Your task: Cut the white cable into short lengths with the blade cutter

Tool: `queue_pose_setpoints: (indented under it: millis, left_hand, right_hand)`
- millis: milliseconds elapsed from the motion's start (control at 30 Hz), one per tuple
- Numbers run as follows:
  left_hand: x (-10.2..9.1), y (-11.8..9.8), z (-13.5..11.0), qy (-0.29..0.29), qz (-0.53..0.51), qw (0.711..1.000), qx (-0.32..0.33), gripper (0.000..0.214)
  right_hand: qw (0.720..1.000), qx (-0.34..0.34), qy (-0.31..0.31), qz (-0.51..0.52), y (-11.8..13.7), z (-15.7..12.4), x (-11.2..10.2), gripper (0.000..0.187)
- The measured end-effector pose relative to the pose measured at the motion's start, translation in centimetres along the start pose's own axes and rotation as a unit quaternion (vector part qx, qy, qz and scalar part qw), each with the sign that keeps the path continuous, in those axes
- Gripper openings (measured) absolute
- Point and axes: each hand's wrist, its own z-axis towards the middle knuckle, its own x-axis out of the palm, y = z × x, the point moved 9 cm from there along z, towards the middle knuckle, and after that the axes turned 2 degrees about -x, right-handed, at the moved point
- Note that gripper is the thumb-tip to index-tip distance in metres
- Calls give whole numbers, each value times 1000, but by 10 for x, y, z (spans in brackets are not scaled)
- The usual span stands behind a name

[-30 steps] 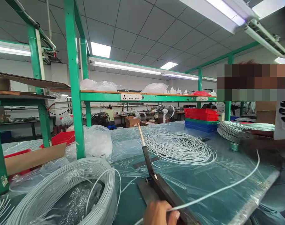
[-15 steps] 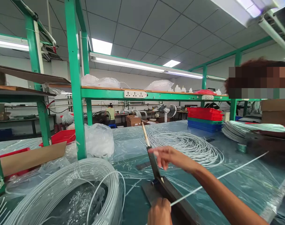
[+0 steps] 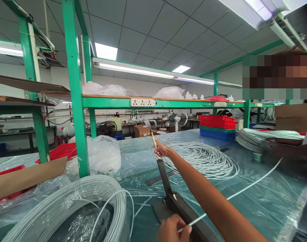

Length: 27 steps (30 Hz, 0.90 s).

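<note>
Looking across from the left, I see a piece of brown cardboard lying aslant, with a red bin just behind it and a green post rising beside that. At the near edge sits a thick coil of pale cable in clear plastic, one loop sprung up off it, and behind it slumps a puffy plastic bag.

Then come the hands. The right hand reaches far forward, fingers curled closed around the pale handle of a dark lever, which stands tilted up from its dark metal base. Lower and nearer, the left hand has thumb and forefinger pinched together on a white cable. That cable crosses above the base, slips behind the right forearm and runs out to a free end at the right; I can't tell whether it touches the metal.

Past the forearm lies a loose, wide coil, with stacked red and blue trays behind it, and farther right a small green spool near another cable bundle
</note>
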Motion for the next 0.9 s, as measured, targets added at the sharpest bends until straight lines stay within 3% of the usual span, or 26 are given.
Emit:
queue_pose_setpoints:
  millis: [200,367,533,667,900]
  left_hand:
    - [-9,-26,-14,44,133,989,41,28]
    - [-7,-40,-17,42,77,994,69,25]
    - [2,-42,-19,40,26,997,64,21]
    - [-2,-37,-22,31,53,996,64,28]
    - [-2,-44,-26,59,139,987,60,31]
  right_hand:
    - [999,-10,17,48,14,-35,-21,27]
    - [996,-4,63,63,18,-90,-46,30]
    - [991,39,124,39,0,-150,-62,41]
    - [983,71,171,17,-22,-192,-68,42]
    - [983,80,163,5,-43,-234,-72,27]
